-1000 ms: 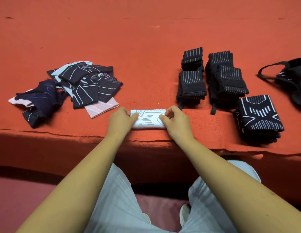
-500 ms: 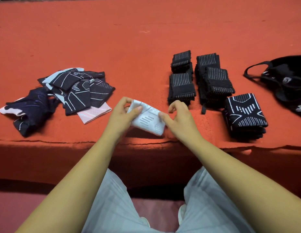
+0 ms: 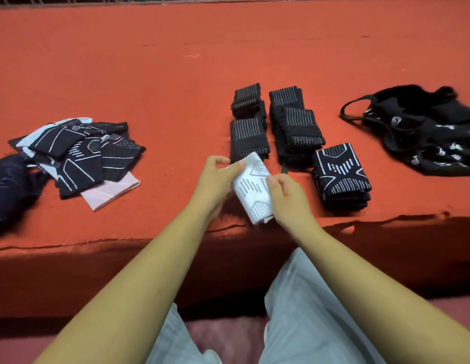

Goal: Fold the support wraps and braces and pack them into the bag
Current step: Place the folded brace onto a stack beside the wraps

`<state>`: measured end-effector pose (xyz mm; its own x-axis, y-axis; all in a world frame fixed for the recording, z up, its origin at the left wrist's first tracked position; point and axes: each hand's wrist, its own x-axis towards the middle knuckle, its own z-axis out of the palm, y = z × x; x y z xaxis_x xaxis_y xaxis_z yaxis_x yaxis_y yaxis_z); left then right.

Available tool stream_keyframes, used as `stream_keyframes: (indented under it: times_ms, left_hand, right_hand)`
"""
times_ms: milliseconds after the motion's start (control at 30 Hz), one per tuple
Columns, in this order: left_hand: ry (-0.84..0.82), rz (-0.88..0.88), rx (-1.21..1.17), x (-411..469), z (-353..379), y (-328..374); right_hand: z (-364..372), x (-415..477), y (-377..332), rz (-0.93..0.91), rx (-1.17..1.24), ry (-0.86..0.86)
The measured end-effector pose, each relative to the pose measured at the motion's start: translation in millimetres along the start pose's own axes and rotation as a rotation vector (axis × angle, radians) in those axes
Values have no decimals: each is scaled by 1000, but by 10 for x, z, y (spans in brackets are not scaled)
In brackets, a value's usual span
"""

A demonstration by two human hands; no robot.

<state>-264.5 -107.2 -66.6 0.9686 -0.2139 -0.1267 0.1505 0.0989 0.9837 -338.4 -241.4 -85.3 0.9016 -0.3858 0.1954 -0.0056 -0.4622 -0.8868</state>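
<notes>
Head view: left grip [image 3: 215, 181] and right grip [image 3: 290, 199] pinch a folded, white, grey-lined knit brace [image 3: 251, 189].

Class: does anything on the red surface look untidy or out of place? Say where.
The loose braces at left lie in a jumbled heap, overlapping at odd angles, unlike the squared folded stacks mid-right. The red covering looks ragged along its front edge.

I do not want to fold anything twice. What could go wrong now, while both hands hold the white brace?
1. The left hand and right hand pinch the white brace only at its sides, in the air; its fold might open.
2. It hangs near the front edge of the table, so a drop could reach the floor.
3. The striped stack stands close behind and might be knocked over.
</notes>
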Motion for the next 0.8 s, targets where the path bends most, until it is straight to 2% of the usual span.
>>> stream_keyframes:
  times_ms: [100, 200, 467, 600, 700, 800]
  left_hand:
    - [-78, -115, 15, -5, 174, -159]
    - [-114, -47, 104, 0, 263, -282]
    - [-60, 255, 541, 79, 381, -358]
    - [-113, 359, 840, 79, 354, -549]
    - [-83, 342, 906, 63, 336, -591]
    - [-90, 334, 851, 80, 256, -502]
  right_hand:
    - [-34, -4, 107, 114, 46, 170]
    - [-68, 9, 201, 116, 33, 229]
    - [-98, -26, 247, -113, -274, 212]
    - [-41, -10, 379, -118, -517, 142]
    - [-13, -25, 388, -105, -674, 121]
    - [-51, -10, 300, -105, -711, 99]
